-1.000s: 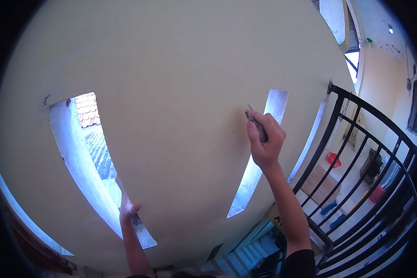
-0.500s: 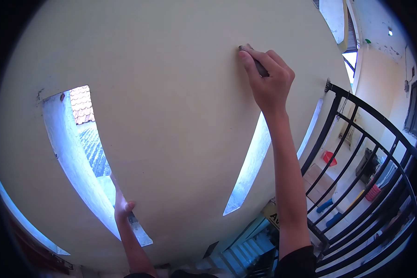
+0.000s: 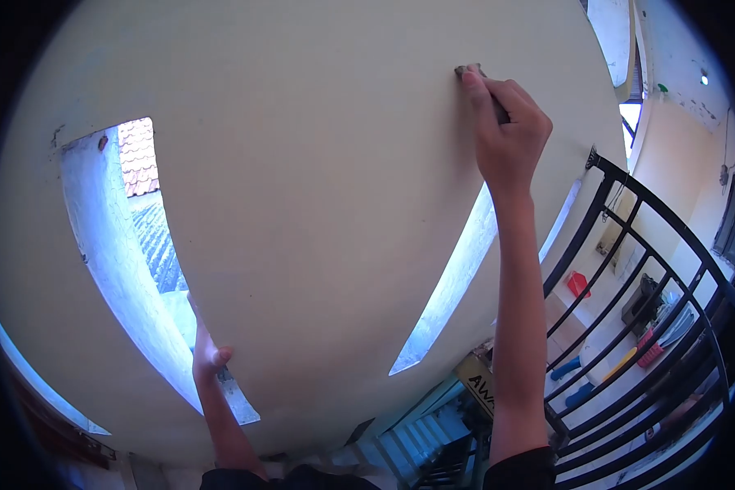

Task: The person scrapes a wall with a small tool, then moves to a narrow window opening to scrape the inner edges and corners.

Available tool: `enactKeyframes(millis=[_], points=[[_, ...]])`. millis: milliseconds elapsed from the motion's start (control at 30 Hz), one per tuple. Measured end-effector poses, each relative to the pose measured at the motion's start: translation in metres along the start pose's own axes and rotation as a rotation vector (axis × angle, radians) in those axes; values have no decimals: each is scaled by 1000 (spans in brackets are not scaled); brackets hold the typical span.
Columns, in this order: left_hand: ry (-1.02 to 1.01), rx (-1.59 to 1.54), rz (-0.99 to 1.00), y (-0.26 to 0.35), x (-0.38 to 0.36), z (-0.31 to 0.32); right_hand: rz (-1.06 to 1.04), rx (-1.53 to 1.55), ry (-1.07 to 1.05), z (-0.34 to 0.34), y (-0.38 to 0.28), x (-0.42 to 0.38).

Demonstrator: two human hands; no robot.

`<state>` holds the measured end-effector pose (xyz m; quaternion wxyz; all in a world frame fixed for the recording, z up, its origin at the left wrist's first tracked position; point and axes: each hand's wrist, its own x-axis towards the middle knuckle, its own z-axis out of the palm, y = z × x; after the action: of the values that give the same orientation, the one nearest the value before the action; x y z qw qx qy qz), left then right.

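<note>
In front of me is a cream wall (image 3: 327, 163) with tall narrow slots cut through it. High on the wall, my right hand (image 3: 514, 122) is closed round a small, crumpled, dark grey-brown piece (image 3: 501, 109). It is pressed to the surface, and its kind cannot be made out. Lower down, my left hand (image 3: 207, 355) holds the edge of the left slot (image 3: 110, 216). Its thumb lies on the wall's face, while the fingers reach into the slot and are partly hidden.
A black metal railing (image 3: 641, 188) curves along the right. Beyond it lie a red object (image 3: 578, 284) and several household items on the floor below. A staircase (image 3: 420, 441) descends at bottom centre, beside a yellowish sign (image 3: 475, 382) with black letters. A tiled roof (image 3: 139, 159) shows through the left slot.
My right hand has moved up and to the right across the wall, still holding the dark piece. My left hand keeps its place at the slot edge; the view has shifted slightly.
</note>
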<state>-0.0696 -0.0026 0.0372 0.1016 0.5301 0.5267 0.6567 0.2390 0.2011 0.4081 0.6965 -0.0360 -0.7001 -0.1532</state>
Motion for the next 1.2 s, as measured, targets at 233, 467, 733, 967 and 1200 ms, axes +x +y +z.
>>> enactKeyframes(millis=[233,467,733,967,1200], points=[[0,-48,16,-16,-5,-8,-253,34,-224,3,-21,-27],[9,33,-8,17,3,7,-82,31,30,9,18,-23],[180,-161,231,56,53,-2,-83,-102,140,31,-16,-33],[250,74,392,172,111,5,-133,-161,86,27,-10,-34],[34,-165,158,138,112,-19,-128,-406,-93,0,-35,-27]])
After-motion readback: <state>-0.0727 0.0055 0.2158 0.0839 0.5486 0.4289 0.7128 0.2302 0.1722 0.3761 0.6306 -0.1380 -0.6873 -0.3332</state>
